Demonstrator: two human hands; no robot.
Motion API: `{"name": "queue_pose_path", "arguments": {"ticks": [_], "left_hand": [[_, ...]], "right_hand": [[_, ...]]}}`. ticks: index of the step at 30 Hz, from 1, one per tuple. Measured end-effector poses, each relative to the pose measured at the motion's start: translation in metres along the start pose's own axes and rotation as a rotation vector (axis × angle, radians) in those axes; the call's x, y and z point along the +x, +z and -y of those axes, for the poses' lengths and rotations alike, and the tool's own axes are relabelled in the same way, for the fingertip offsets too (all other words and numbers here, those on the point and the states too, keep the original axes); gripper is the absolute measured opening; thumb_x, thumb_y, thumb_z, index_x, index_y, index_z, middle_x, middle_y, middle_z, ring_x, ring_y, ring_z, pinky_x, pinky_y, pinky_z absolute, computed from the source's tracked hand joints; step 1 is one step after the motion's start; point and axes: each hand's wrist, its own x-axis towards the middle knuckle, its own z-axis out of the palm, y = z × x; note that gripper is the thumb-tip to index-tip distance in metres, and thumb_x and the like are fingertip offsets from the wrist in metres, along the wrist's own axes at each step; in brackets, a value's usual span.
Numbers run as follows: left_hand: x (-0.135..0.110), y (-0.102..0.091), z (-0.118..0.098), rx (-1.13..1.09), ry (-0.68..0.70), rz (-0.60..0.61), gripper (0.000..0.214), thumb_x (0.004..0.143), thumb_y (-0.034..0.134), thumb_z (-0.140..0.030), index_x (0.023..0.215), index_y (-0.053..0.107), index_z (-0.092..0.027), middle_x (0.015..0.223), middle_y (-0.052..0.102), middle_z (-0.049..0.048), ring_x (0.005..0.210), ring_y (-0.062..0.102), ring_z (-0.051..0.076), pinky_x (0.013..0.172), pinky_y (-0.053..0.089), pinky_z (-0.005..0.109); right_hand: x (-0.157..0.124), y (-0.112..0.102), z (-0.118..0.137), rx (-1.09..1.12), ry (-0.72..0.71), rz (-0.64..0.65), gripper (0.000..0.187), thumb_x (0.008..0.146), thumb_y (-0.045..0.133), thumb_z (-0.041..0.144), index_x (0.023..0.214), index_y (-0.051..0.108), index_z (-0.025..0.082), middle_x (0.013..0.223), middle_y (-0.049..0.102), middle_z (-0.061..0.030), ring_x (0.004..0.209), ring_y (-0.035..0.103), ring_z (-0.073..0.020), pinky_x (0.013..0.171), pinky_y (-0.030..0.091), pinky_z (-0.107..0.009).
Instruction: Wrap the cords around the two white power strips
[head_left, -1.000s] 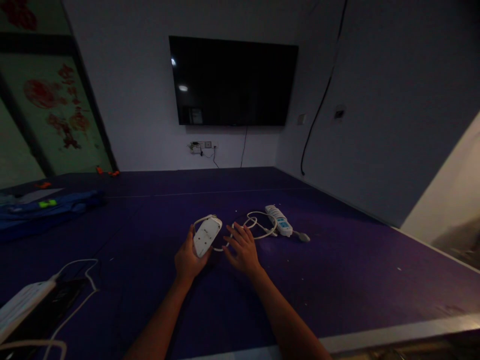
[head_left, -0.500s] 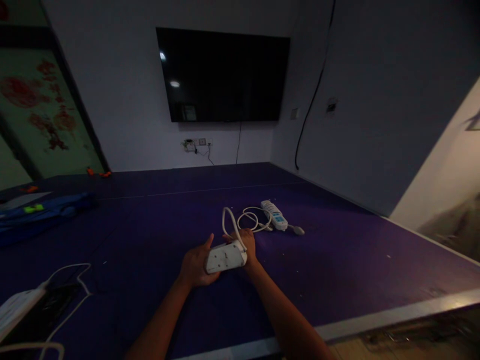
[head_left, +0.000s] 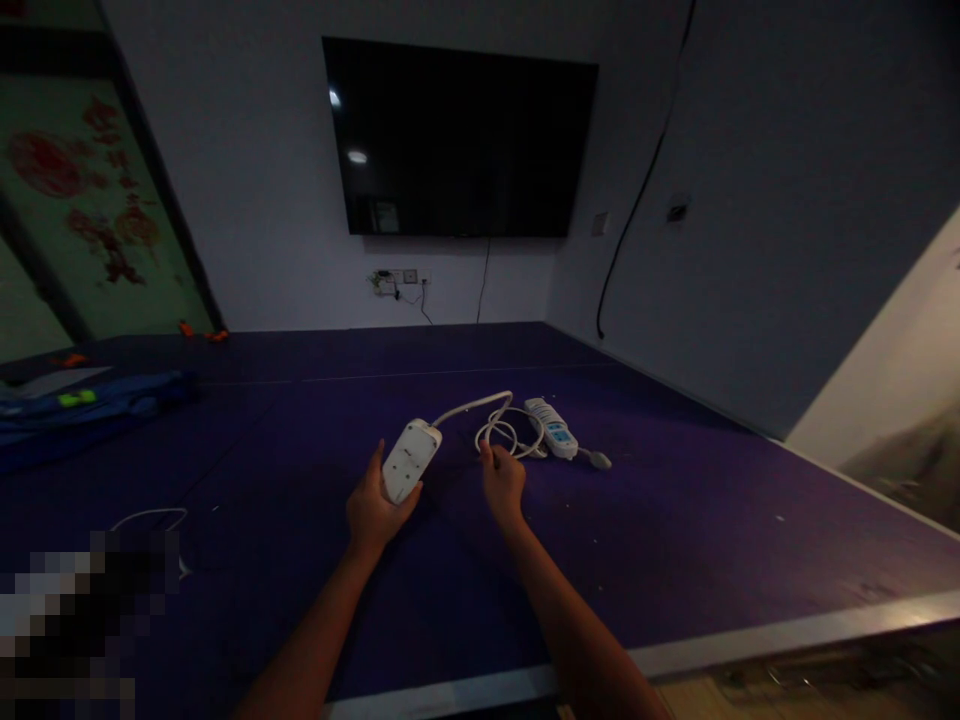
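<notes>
My left hand [head_left: 373, 512] is closed around the lower end of a white power strip [head_left: 411, 460], tilted with its flat face and small dark dots towards me. From its upper end a white cord [head_left: 472, 403] arches to the right and bends down into my right hand [head_left: 504, 486]. That hand is a fist, gripping the cord. Just beyond it lie loose loops of white cord [head_left: 499, 425]. Beside the loops rests a second white power strip [head_left: 559, 440] with blue panels and cord wound round its far end. Its grey-white plug [head_left: 599, 460] points right.
Everything lies on a purple surface [head_left: 675, 530] with a pale front edge. Blue cloth [head_left: 142, 395] is at the left. A pixelated patch hides things at the lower left. A television [head_left: 465, 140] hangs on the wall above sockets [head_left: 410, 277]; a black cable [head_left: 637, 190] hangs at right.
The power strip has turned more upright and shifted left and up with my left hand. My right hand has moved off the strip and now grips its cord, drawn out to the right.
</notes>
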Motion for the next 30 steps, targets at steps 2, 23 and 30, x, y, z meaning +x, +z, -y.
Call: {"name": "queue_pose_path", "arguments": {"ticks": [2,23,30], "left_hand": [[0.004,0.0,0.003,-0.096,-0.126,-0.011,0.08,0.068,0.064,-0.052,0.136,0.038,-0.019,0.109,0.066,0.0125,0.092,0.065,0.03,0.075,0.051,0.038],[0.022,-0.002,0.005,-1.6,-0.932,0.522,0.044,0.084,0.043,-0.046,0.1,0.058,-0.008,0.077,0.069,0.015,0.053,0.062,0.02,0.044,0.05,0.031],[0.023,0.002,0.004,-1.63,-0.951,0.475,0.043,0.086,0.045,-0.041,0.114,0.056,-0.01,0.083,0.07,0.0122,0.062,0.066,0.021,0.052,0.054,0.032]], "right_hand": [[0.0,0.001,0.0,-0.009,-0.02,0.024,0.053,0.087,0.036,0.057,0.052,0.046,0.019,0.046,0.043,0.0032,0.046,0.041,-0.0101,0.05,0.024,-0.023],[-0.008,0.007,-0.001,-0.234,-0.438,0.199,0.035,0.084,0.057,0.041,0.056,0.063,0.02,0.053,0.061,-0.0006,0.055,0.055,-0.0129,0.064,0.033,-0.025],[-0.01,0.007,-0.001,-0.295,-0.505,0.286,0.032,0.085,0.057,0.039,0.061,0.065,0.019,0.057,0.063,-0.0008,0.058,0.057,-0.0132,0.064,0.032,-0.026]]}}
